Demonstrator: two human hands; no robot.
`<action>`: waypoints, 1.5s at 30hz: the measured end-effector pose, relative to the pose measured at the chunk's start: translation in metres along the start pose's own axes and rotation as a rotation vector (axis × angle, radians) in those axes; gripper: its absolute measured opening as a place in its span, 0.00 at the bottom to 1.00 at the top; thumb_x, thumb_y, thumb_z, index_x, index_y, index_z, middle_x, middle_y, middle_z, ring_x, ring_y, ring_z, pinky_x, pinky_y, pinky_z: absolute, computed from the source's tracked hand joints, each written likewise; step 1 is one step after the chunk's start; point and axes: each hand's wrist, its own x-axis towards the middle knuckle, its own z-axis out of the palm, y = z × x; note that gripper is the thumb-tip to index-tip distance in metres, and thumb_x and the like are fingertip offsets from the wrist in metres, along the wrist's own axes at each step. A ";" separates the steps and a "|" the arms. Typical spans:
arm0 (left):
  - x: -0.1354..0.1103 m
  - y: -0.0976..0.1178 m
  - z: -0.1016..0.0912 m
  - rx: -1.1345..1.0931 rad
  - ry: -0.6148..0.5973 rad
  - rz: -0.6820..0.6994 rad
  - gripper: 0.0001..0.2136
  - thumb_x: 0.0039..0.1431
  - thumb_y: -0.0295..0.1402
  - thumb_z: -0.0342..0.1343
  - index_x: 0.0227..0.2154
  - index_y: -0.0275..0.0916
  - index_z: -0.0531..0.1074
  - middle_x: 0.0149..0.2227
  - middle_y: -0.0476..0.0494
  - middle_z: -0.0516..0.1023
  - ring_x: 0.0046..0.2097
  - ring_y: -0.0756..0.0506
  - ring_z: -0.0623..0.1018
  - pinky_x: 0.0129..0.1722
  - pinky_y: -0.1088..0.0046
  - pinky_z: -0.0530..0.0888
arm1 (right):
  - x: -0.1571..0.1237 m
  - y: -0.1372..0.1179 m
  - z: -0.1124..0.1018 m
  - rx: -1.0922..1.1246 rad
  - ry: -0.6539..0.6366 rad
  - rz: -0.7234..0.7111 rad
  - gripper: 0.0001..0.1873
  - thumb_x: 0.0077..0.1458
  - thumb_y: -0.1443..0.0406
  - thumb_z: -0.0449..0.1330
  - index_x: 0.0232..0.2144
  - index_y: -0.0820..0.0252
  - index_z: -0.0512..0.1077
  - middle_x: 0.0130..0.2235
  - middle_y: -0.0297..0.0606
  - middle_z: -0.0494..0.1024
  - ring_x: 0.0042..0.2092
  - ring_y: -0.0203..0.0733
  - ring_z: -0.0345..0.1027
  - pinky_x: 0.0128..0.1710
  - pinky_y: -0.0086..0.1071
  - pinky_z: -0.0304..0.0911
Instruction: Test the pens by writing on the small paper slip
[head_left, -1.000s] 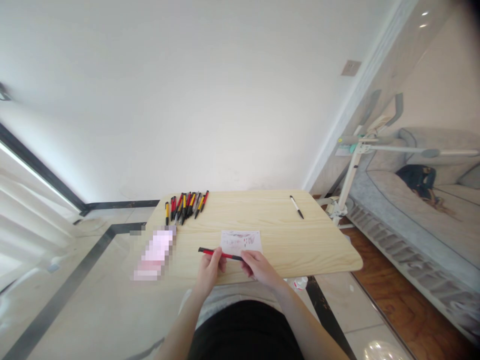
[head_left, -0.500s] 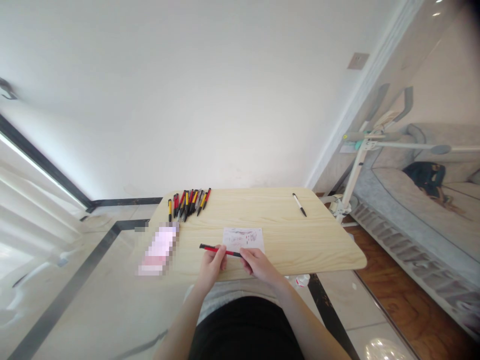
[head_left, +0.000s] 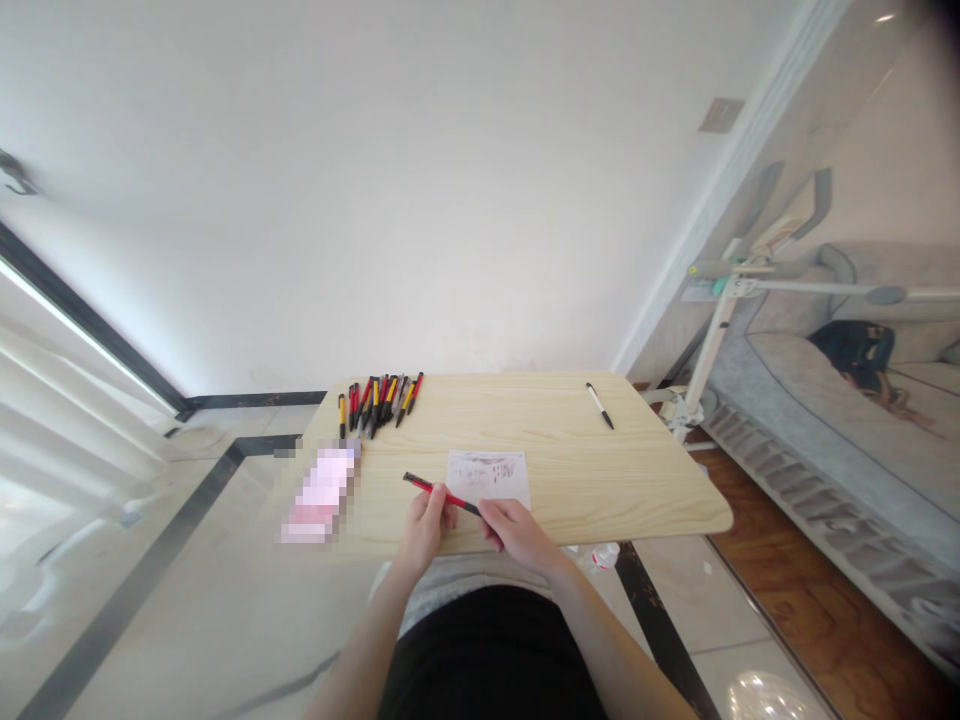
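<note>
A red and black pen [head_left: 454,500] is held between my two hands, slanting down to the right over the near edge of the table. My left hand [head_left: 427,522] is closed around its middle, with the black end sticking out to the left. The fingers of my right hand [head_left: 516,530] pinch the black grip at the other end, hiding the tip. Just behind the hands lies a small white paper [head_left: 487,472] with dark and reddish scribbles on it, its lower part partly covered by my hands.
On the wooden table [head_left: 630,490], several red, yellow and black pens [head_left: 379,400] lie heaped at the back left. A white and black pen [head_left: 600,407] lies alone at the back right. A pixelated pink-white object [head_left: 321,495] is at the left edge. A white wall [head_left: 480,200] stands behind.
The pen has tilted more steeply, its left end higher relative to its right end. Both hands keep their grip and have hardly moved.
</note>
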 end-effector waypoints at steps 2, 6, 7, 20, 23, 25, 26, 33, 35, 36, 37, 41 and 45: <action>0.000 0.001 0.002 -0.038 0.016 -0.009 0.21 0.58 0.44 0.41 0.13 0.39 0.56 0.13 0.51 0.61 0.19 0.52 0.63 0.23 0.75 0.61 | -0.001 -0.001 0.001 -0.023 0.012 -0.004 0.25 0.57 0.51 0.44 0.17 0.61 0.59 0.15 0.28 0.58 0.19 0.30 0.51 0.20 0.25 0.47; 0.001 -0.002 0.002 -0.035 0.014 -0.029 0.21 0.57 0.44 0.43 0.12 0.39 0.54 0.12 0.52 0.59 0.19 0.52 0.62 0.21 0.75 0.59 | -0.002 0.001 0.005 -0.085 0.082 -0.017 0.23 0.58 0.54 0.43 0.17 0.60 0.57 0.15 0.28 0.57 0.19 0.30 0.50 0.21 0.25 0.46; 0.002 -0.004 0.001 -0.028 0.020 -0.035 0.21 0.57 0.45 0.43 0.12 0.40 0.54 0.12 0.52 0.58 0.18 0.53 0.61 0.20 0.75 0.59 | -0.002 0.002 0.006 -0.113 0.102 -0.032 0.23 0.58 0.55 0.44 0.16 0.60 0.57 0.16 0.28 0.57 0.20 0.30 0.50 0.21 0.25 0.47; 0.001 -0.005 0.001 -0.019 0.103 -0.059 0.22 0.55 0.46 0.45 0.11 0.40 0.51 0.10 0.55 0.53 0.16 0.54 0.56 0.17 0.76 0.56 | -0.008 0.006 0.017 -0.433 0.290 -0.191 0.19 0.58 0.58 0.47 0.19 0.61 0.63 0.20 0.31 0.65 0.25 0.33 0.58 0.26 0.26 0.49; 0.001 -0.005 0.002 -0.064 0.125 -0.057 0.22 0.55 0.46 0.45 0.11 0.40 0.51 0.11 0.55 0.53 0.16 0.54 0.56 0.16 0.76 0.55 | -0.009 0.006 0.020 -0.447 0.307 -0.187 0.17 0.57 0.58 0.49 0.21 0.61 0.66 0.20 0.31 0.66 0.24 0.33 0.58 0.25 0.26 0.49; 0.001 -0.005 0.002 -0.073 0.119 -0.054 0.22 0.55 0.46 0.46 0.12 0.40 0.52 0.11 0.54 0.54 0.16 0.54 0.57 0.17 0.76 0.55 | -0.010 0.007 0.020 -0.441 0.297 -0.179 0.17 0.56 0.58 0.50 0.21 0.61 0.67 0.20 0.31 0.66 0.24 0.32 0.57 0.25 0.26 0.49; 0.001 -0.005 0.002 -0.070 0.113 -0.053 0.22 0.55 0.46 0.46 0.12 0.40 0.52 0.11 0.54 0.54 0.16 0.54 0.57 0.17 0.76 0.55 | -0.010 0.007 0.020 -0.435 0.292 -0.174 0.16 0.55 0.58 0.50 0.21 0.61 0.67 0.20 0.31 0.66 0.24 0.32 0.57 0.25 0.26 0.49; 0.000 -0.003 0.002 -0.082 0.144 -0.057 0.22 0.56 0.45 0.45 0.12 0.40 0.53 0.11 0.53 0.56 0.16 0.54 0.59 0.18 0.76 0.57 | -0.009 0.002 0.016 -0.300 0.250 -0.110 0.16 0.56 0.57 0.49 0.28 0.61 0.71 0.19 0.30 0.66 0.23 0.33 0.58 0.23 0.25 0.51; 0.000 -0.003 0.002 -0.093 0.148 -0.051 0.21 0.56 0.45 0.45 0.12 0.40 0.53 0.11 0.53 0.56 0.16 0.53 0.59 0.18 0.76 0.57 | -0.009 0.002 0.015 -0.255 0.240 -0.092 0.19 0.58 0.56 0.46 0.28 0.61 0.71 0.18 0.30 0.65 0.22 0.33 0.59 0.24 0.25 0.52; 0.000 -0.003 0.002 -0.091 0.148 -0.051 0.21 0.56 0.45 0.45 0.12 0.39 0.53 0.11 0.53 0.56 0.16 0.53 0.59 0.18 0.76 0.57 | -0.009 0.003 0.015 -0.242 0.238 -0.087 0.20 0.58 0.56 0.45 0.27 0.62 0.70 0.18 0.30 0.65 0.22 0.33 0.59 0.24 0.25 0.53; 0.000 -0.002 0.002 -0.086 0.149 -0.051 0.21 0.56 0.45 0.45 0.12 0.39 0.54 0.11 0.53 0.56 0.16 0.53 0.59 0.18 0.76 0.57 | -0.009 0.004 0.015 -0.235 0.238 -0.086 0.21 0.59 0.56 0.44 0.26 0.62 0.70 0.17 0.30 0.64 0.22 0.32 0.59 0.24 0.25 0.53; 0.000 -0.002 0.002 -0.067 0.120 -0.051 0.22 0.56 0.45 0.44 0.11 0.39 0.54 0.11 0.53 0.57 0.16 0.53 0.60 0.18 0.76 0.57 | -0.009 0.009 0.015 -0.221 0.248 -0.093 0.23 0.59 0.55 0.42 0.23 0.62 0.68 0.17 0.30 0.63 0.21 0.32 0.58 0.24 0.25 0.53; 0.000 -0.002 0.002 -0.041 0.108 -0.046 0.23 0.55 0.47 0.44 0.11 0.39 0.54 0.11 0.52 0.57 0.16 0.53 0.60 0.18 0.76 0.58 | -0.011 0.010 0.015 -0.237 0.252 -0.114 0.23 0.59 0.55 0.41 0.22 0.61 0.65 0.16 0.29 0.62 0.21 0.32 0.57 0.24 0.26 0.52</action>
